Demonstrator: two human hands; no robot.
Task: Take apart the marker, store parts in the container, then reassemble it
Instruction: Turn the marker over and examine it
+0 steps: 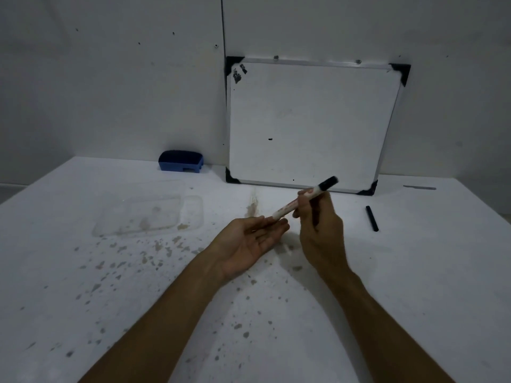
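Pinching the marker point(301, 199) mid-barrel, right hand point(320, 233) tilts its white end onto left hand point(249, 241), fingers spread flat. Black ink core point(372, 218) lies right of them; container point(149, 215) left. Probably: steady the barrel before pulling.

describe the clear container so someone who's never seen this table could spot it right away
Start at the whiteboard leaning on the wall at the back of the table, then move left past the blue eraser and come forward. The container lies flat there, left of the open left hand. It is the only see-through thing: a shallow rounded rectangle, faint against the white, stained top.
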